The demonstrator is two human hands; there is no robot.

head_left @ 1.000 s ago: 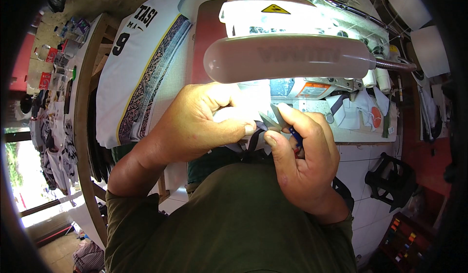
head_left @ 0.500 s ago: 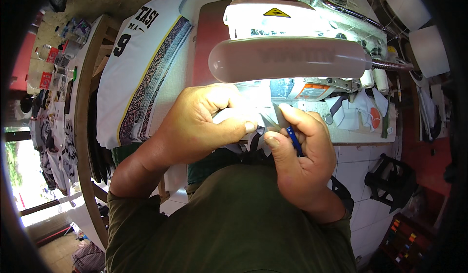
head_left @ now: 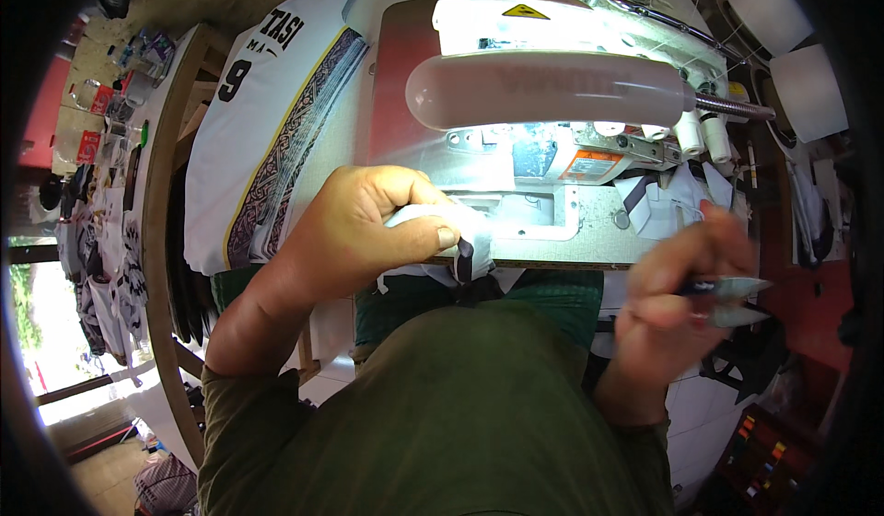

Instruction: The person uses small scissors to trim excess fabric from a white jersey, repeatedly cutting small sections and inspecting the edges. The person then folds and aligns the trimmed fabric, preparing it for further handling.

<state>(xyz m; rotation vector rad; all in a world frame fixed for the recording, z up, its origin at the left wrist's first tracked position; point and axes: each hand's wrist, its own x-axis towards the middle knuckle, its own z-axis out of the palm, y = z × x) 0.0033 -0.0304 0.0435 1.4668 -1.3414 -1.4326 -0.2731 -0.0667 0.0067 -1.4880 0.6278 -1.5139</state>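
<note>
My left hand (head_left: 364, 231) pinches a strip of white fabric with a dark edge (head_left: 467, 256) between thumb and bent fingers, just over the table's front edge. Part of the strip hangs below the fingertips. Off to the right, blurred by motion, my right hand (head_left: 658, 309) is closed around small thread snips (head_left: 741, 287). Their two metal blades stand apart and point right, away from the fabric. The sewing machine (head_left: 589, 155) sits beyond my hands under a bright lamp, its lower part showing to the right of the fabric.
A white jersey with a patterned side stripe (head_left: 267, 139) lies at the left. The long lamp housing (head_left: 552, 92) hangs low across the machine. Fabric scraps (head_left: 656, 212) and thread cones (head_left: 808, 92) are on the right, with a dark stool (head_left: 746, 359) below.
My right hand has swung right, away from the fabric, taking the snips with it. My left hand stays nearly in place with the fabric. The whole view has shifted slightly.
</note>
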